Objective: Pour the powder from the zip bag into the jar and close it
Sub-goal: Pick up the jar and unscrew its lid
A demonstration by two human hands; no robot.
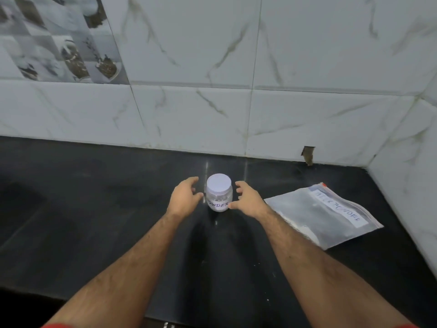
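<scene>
The lidded jar (218, 192) stands upright mid-surface, the left hand (185, 196) at its 9 o'clock and right hand (248, 200) at 3, both spread, holding nothing. At 3 o'clock beyond lies the zip bag (326, 214), seemingly zipped. Judging by this, opening comes first: steady the jar, unscrew its lid.

Bare, hairy forearms, with red sleeves (55, 325) just showing at the bottom edge.
</scene>
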